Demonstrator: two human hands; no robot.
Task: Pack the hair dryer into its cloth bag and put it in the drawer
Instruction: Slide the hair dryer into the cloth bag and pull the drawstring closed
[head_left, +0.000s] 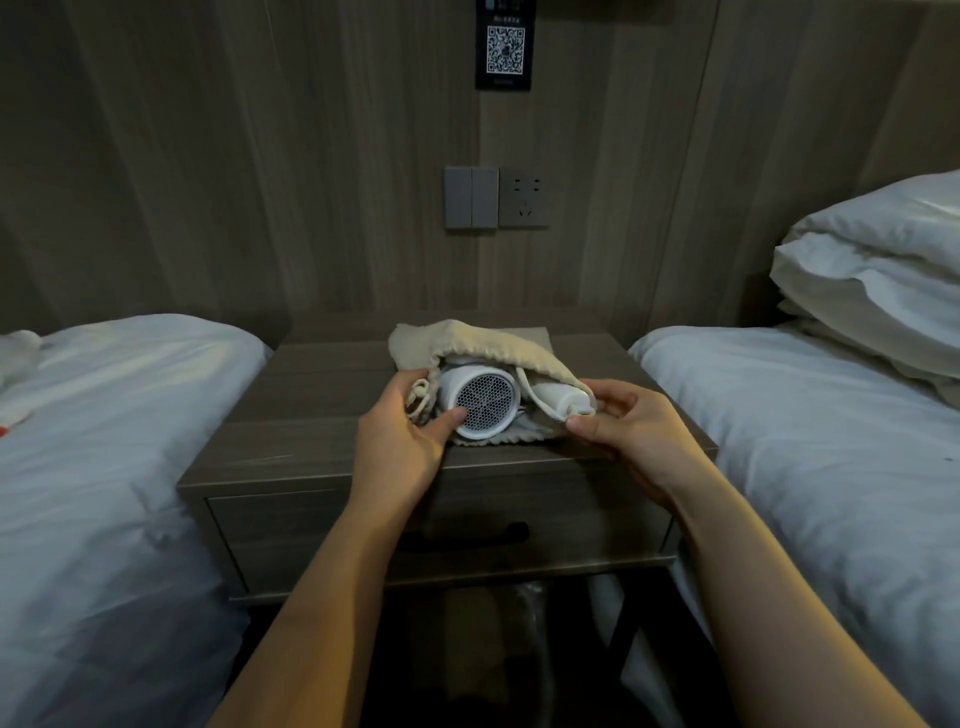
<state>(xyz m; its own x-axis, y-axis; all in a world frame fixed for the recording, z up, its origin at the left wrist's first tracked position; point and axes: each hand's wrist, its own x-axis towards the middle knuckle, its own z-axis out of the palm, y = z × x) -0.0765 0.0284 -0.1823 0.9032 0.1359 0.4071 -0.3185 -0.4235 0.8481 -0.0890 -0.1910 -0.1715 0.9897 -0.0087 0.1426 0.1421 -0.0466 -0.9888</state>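
Hair dryer (480, 402): half inside cloth bag (467, 343), counter's (322, 374) front edge.
Left grip (402, 436): holds bag mouth.
Right grip (623, 421): pinches bag rim.
Handling: dryer hard, likely slippery; bag limp, hold by rim.

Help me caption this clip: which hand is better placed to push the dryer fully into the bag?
Probably left. The left hand has its thumb on the hair dryer grille, which sticks out of the cloth bag; the right hand pinches the bag's rim beside the handle.
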